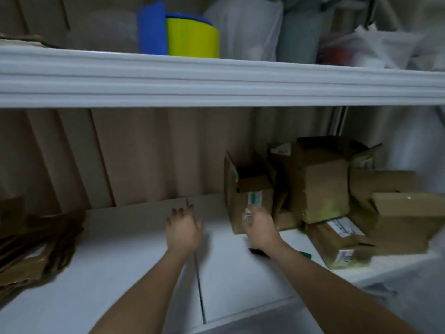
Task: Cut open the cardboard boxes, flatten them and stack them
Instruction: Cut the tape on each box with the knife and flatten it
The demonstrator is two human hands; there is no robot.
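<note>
Both forearms reach out over the white shelf (125, 261) as I watch. My left hand (184, 229) hangs with fingers spread and loose, gripping nothing, near a flat card sheet (149, 214) leaning at the back. My right hand (258, 227) is at the front of an opened box (249, 198); blur hides whether it grips. More boxes (337, 196) are heaped to the right, flattened card (31, 247) far left.
</note>
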